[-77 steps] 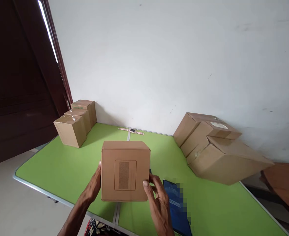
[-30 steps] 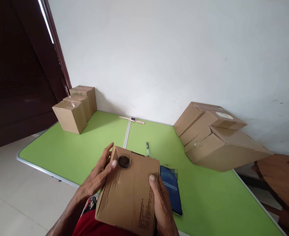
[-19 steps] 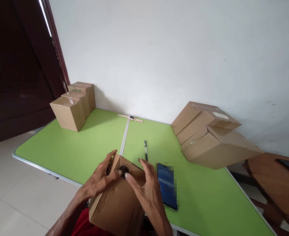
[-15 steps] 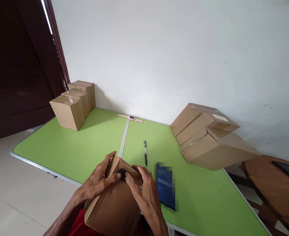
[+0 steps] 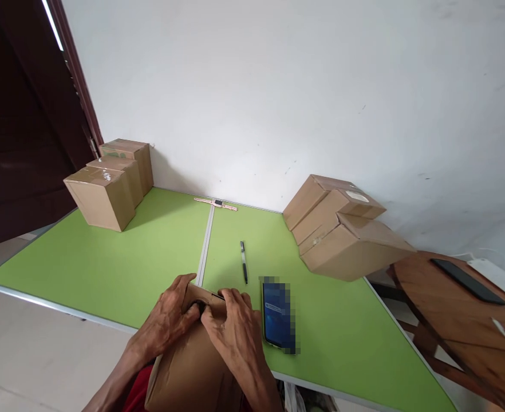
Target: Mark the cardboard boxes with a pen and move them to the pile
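A brown cardboard box is tilted at the near edge of the green table, in front of my red clothing. My left hand grips its far left corner, fingers over the edge and thumb at a small dark round spot that looks like a hole. Gripping the far right side is my right hand, with its thumb at the same spot. Both thumbs partly cover it, so its depth cannot be made out. Right of this hand lies a phone, its screen partly blurred.
A black-and-clear pen lies beyond the box on the green table. A pink-strapped watch rests by the wall. Cardboard boxes stand at left and right. A wooden table holds a dark flat device.
The view has swung slightly right. My thumbs press deeper over the dark spot, covering more of it, and the box top looks more tilted. Pen, phone and watch stay put.
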Demonstrator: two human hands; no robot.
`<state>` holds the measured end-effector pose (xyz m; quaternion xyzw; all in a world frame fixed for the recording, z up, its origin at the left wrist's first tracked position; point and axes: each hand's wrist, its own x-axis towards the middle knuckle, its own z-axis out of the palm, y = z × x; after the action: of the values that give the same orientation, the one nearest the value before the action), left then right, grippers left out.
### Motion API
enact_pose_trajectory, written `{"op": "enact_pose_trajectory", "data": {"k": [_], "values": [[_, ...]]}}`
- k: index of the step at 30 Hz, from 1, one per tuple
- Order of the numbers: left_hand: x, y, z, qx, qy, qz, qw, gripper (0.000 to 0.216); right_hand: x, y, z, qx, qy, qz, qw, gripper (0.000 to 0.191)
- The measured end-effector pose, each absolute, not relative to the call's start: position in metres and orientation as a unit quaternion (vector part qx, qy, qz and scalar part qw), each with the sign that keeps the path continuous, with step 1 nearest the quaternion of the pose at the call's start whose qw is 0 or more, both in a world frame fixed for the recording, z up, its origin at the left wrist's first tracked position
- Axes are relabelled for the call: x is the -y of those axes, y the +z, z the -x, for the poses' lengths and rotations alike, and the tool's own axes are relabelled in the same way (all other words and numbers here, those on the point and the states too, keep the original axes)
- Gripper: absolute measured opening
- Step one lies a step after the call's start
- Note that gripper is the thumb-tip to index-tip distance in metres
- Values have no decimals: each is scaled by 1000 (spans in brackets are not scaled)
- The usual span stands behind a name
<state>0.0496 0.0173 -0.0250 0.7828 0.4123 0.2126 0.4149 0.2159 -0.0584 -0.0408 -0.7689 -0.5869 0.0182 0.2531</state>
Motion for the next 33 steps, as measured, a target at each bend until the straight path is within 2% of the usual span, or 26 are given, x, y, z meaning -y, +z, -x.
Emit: {"op": "enact_pose_trajectory", "data": {"k": [3, 5, 9, 14, 22, 26, 28, 30, 33], "values": [[-14, -35, -42, -405, 201, -771, 449, 58, 59, -42, -212, 583, 36, 780, 222, 20], [-12, -35, -39, -407, 195, -770, 451, 53, 59, -41, -213, 590, 56, 776, 217, 20], [-10, -25, -38, -413, 187, -786, 419, 38, 61, -36, -217, 609, 54, 750, 254, 23], [-9, -17, -38, -397, 176, -802, 410, 37, 59, -23, -213, 655, 19, 696, 293, 23], [9, -44, -39, -443, 217, -724, 482, 77, 60, -23, -215, 677, 16, 685, 268, 17], [10, -47, -41, -461, 213, -687, 520, 82, 62, -26, -214, 675, 27, 685, 274, 16], [9, -45, -42, -461, 215, -681, 526, 81, 59, -24, -223, 676, 68, 672, 295, 14], [8, -43, -42, -465, 209, -681, 525, 80, 52, -22, -242, 654, 158, 666, 324, 11], [6, -41, -40, -465, 198, -694, 512, 81, 29, -24, -284, 562, 226, 725, 328, 29]]}}
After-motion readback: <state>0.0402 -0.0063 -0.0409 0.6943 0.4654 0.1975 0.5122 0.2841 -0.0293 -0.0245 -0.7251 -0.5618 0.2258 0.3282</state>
